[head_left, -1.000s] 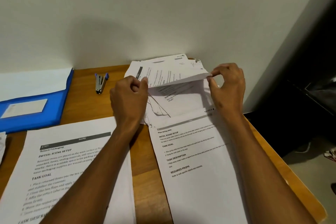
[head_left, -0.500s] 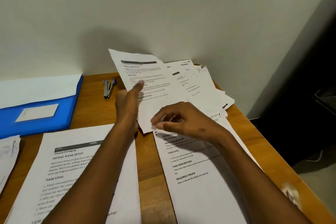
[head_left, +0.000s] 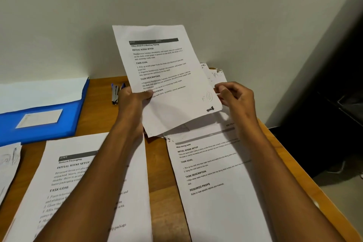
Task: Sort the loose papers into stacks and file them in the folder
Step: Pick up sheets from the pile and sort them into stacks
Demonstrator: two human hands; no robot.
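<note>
A plain pale wall is backing a wooden desk [head_left: 165, 192] pushed into the corner. A second ago the top sheet was only being peeled off the messy pile; now that sheet [head_left: 165, 76] is standing nearly upright, lifted clear and turned to face the person, so it looks as if it is being read to decide which stack it joins. The left hand [head_left: 131, 102] is gripping its lower left edge, thumb on the print, while the right hand [head_left: 233, 96] is pinching the right edge. The remaining pile [head_left: 214, 76] is lying just behind and under it. Two started stacks, one on the left [head_left: 64, 188] and one on the right [head_left: 218, 192], are lying nearer the person. The blue folder [head_left: 45, 124] is sitting well off to the left, a stapler [head_left: 115, 92] beside it.
</note>
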